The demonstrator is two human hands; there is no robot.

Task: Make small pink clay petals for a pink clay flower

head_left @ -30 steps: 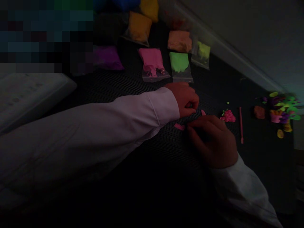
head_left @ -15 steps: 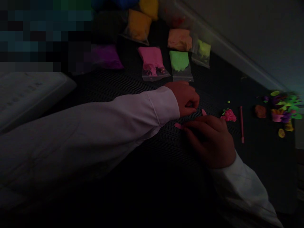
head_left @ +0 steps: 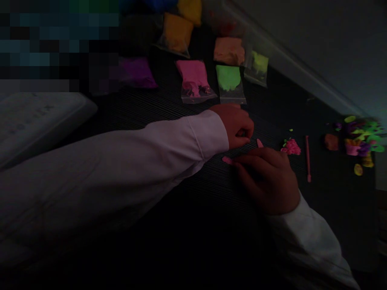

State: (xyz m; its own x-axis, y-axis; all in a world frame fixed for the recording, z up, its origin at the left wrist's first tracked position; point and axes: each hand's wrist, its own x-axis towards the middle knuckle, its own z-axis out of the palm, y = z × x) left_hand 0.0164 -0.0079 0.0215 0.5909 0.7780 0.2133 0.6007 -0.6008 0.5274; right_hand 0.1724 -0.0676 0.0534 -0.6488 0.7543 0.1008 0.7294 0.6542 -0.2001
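Low over the dark table, my right hand [head_left: 272, 181] pinches the right end of a small flat piece of pink clay [head_left: 226, 160] between thumb and fingers. Part of that piece is hidden under the fingertips. Just beyond it, my left hand [head_left: 234, 125] rests with curled fingers, and whatever might be inside them is hidden. Between the two hands lies another pink clay strip [head_left: 259, 143], its near end covered by my right hand. A ruffled pink clay flower [head_left: 291, 147] with small green bits sits right of my hands, beside a thin pink modelling tool [head_left: 307, 159].
Farther back lie bags of clay: pink [head_left: 193, 74], green [head_left: 229, 76], orange [head_left: 178, 32], peach [head_left: 229, 49], yellow-green [head_left: 259, 62] and purple [head_left: 139, 72]. Colourful clay shapes [head_left: 363, 137] and a brown lump [head_left: 331, 142] stand at right. A pale box [head_left: 45, 121] is at left.
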